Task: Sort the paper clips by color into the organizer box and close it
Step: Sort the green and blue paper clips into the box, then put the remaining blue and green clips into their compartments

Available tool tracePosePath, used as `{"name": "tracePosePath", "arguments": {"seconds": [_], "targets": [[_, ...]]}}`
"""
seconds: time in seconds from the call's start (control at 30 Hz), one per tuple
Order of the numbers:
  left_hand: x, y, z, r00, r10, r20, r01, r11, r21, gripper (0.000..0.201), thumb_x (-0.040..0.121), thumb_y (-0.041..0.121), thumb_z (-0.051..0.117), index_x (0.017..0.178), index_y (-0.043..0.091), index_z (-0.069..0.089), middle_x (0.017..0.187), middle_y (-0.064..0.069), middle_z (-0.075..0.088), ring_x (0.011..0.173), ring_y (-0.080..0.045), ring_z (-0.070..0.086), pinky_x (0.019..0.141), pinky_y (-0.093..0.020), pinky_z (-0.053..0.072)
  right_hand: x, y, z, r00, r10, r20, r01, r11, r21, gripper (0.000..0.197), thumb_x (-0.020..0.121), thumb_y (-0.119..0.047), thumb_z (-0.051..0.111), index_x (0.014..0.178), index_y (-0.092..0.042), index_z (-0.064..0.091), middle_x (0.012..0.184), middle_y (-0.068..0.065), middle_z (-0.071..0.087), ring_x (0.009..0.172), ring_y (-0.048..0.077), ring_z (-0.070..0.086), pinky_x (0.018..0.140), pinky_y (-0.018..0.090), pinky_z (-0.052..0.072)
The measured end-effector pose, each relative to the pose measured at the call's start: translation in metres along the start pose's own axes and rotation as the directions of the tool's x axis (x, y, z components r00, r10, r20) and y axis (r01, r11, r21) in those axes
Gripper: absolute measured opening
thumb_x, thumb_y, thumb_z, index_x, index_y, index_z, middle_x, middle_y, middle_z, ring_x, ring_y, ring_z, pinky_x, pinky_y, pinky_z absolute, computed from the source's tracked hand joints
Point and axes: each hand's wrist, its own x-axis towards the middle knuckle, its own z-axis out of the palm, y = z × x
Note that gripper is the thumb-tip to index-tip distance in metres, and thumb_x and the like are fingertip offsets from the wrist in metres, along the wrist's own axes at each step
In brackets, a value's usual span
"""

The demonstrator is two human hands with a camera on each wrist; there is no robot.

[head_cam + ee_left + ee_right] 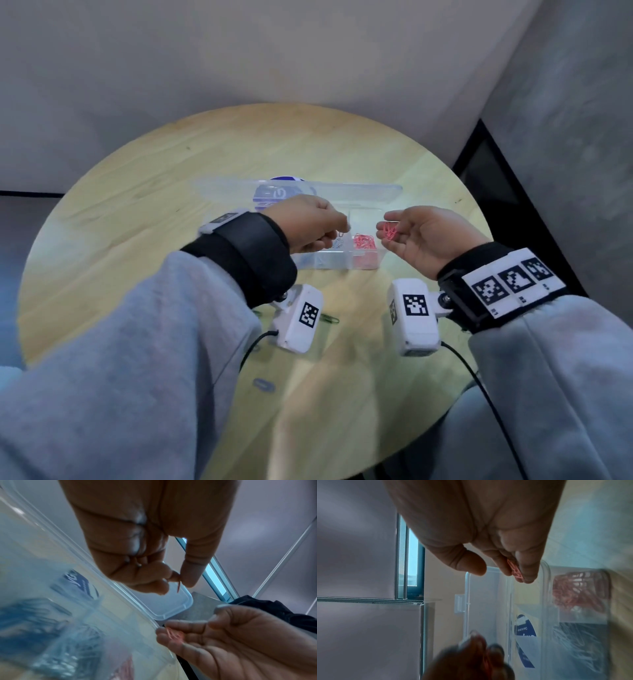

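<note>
A clear organizer box (329, 262) stands open on the round table, its lid (359, 193) tipped back. One compartment holds red clips (363, 241), the one to its left bluish clips (337, 244). My left hand (342, 230) hovers over the box and pinches a single red clip (178, 587) between thumb and finger. To the right of it my right hand (385, 228) is turned palm up, fingers curled round a small bunch of red clips (389, 230), also seen in the right wrist view as red clips (516, 572).
A green clip (329, 319) and a blue clip (263, 384) lie loose on the wooden table (137, 192) near me, under my wrists. A blue-and-white label (274, 195) shows through the lid. Walls enclose the table behind and to the right.
</note>
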Motion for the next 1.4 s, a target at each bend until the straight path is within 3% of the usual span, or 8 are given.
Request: {"name": "tracePosePath", "arguments": {"seconds": [0.27, 0.37, 0.47, 0.6, 0.77, 1.0, 1.13, 1.4], "targets": [[0.025, 0.021, 0.036, 1.0, 0.011, 0.004, -0.009, 0.967, -0.256, 0.016, 0.092, 0.004, 0.047, 0.081, 0.014, 0.052, 0.077, -0.003, 0.052, 0.068, -0.013, 0.051, 0.069, -0.019, 0.048, 0.013, -0.002, -0.006, 1.0, -0.027, 0.009, 0.028, 0.997, -0.07, 0.047, 0.092, 0.002, 0.041, 0.135, 0.018, 0.033, 0.144, 0.035, 0.026, 0.135, 0.041, 0.032, 0.108, 0.037, 0.038], [0.029, 0.02, 0.041, 1.0, 0.016, -0.01, -0.018, 0.966, -0.258, 0.019, 0.092, 0.002, 0.046, 0.086, 0.017, 0.055, 0.079, 0.0, 0.05, 0.074, -0.011, 0.047, 0.08, -0.024, 0.044, 0.012, -0.004, -0.011, 0.998, -0.066, 0.008, 0.066, 0.985, -0.161, 0.035, 0.092, -0.003, 0.046, 0.122, 0.014, 0.051, 0.121, 0.035, 0.055, 0.101, 0.031, 0.06, 0.088, 0.028, 0.049], [0.025, 0.015, 0.04, 0.999, 0.034, 0.018, -0.028, 0.966, -0.257, 0.02, 0.091, 0.002, 0.046, 0.098, 0.018, 0.057, 0.09, -0.001, 0.05, 0.089, -0.013, 0.049, 0.093, -0.026, 0.043, 0.008, -0.008, -0.014, 0.99, -0.139, 0.036, 0.142, 0.922, -0.361, 0.012, 0.09, -0.002, 0.046, 0.09, -0.003, 0.057, 0.078, 0.01, 0.055, 0.067, 0.017, 0.054, 0.061, 0.023, 0.048], [0.006, 0.003, 0.014, 0.999, 0.044, -0.017, -0.047, 0.965, -0.26, 0.02, 0.092, 0.001, 0.044, 0.094, 0.016, 0.058, 0.094, -0.006, 0.059, 0.084, -0.016, 0.061, 0.075, -0.023, 0.054, 0.003, -0.004, -0.009, 0.977, -0.12, 0.173, 0.205, 0.731, -0.651, 0.014, 0.086, -0.005, 0.05, 0.075, -0.011, 0.057, 0.071, 0.005, 0.057, 0.063, 0.017, 0.054, 0.058, 0.027, 0.046], [-0.024, -0.029, -0.034, 0.981, -0.018, -0.193, 0.039, 0.993, 0.108, 0.017, 0.089, 0.005, 0.05, 0.079, 0.015, 0.058, 0.07, -0.002, 0.054, 0.051, -0.012, 0.055, 0.041, -0.014, 0.043, -0.009, 0.016, 0.016, 0.928, 0.069, 0.367, 0.283, 0.512, -0.811, 0.006, 0.087, -0.016, 0.059, 0.083, -0.012, 0.059, 0.076, 0.003, 0.062, 0.069, 0.016, 0.059, 0.074, 0.029, 0.053], [-0.051, -0.072, -0.05, 0.956, -0.133, -0.261, 0.274, 0.719, 0.639, 0.009, 0.082, 0.018, 0.059, 0.086, 0.026, 0.06, 0.079, 0.005, 0.058, 0.073, -0.016, 0.058, 0.06, -0.021, 0.04, -0.012, 0.043, 0.035, 0.912, 0.166, 0.375, 0.341, 0.203, -0.918, 0.01, 0.083, -0.024, 0.066, 0.091, -0.023, 0.061, 0.074, -0.01, 0.057, 0.072, 0.012, 0.058, 0.082, 0.03, 0.05], [-0.047, -0.077, -0.036, 0.982, -0.081, -0.173, 0.186, 0.61, 0.771, 0.029, 0.081, 0.012, 0.054, 0.101, 0.032, 0.059, 0.098, 0.005, 0.057, 0.087, -0.016, 0.056, 0.07, -0.023, 0.04, -0.011, 0.056, 0.043, 0.924, 0.146, 0.353, 0.358, -0.003, -0.934, 0.015, 0.081, -0.027, 0.066, 0.093, -0.028, 0.058, 0.075, -0.014, 0.049, 0.083, 0.012, 0.053, 0.079, 0.026, 0.045], [-0.027, -0.076, -0.015, 0.998, -0.062, -0.013, 0.036, 0.39, 0.92, 0.041, 0.082, 0.007, 0.054, 0.115, 0.03, 0.057, 0.106, 0.002, 0.057, 0.097, -0.02, 0.055, 0.071, -0.026, 0.039, -0.009, 0.068, 0.042, 0.939, 0.178, 0.293, 0.318, -0.137, -0.938, 0.023, 0.083, -0.021, 0.063, 0.105, -0.018, 0.063, 0.101, -0.002, 0.061, 0.089, 0.016, 0.054, 0.073, 0.025, 0.043]]}}
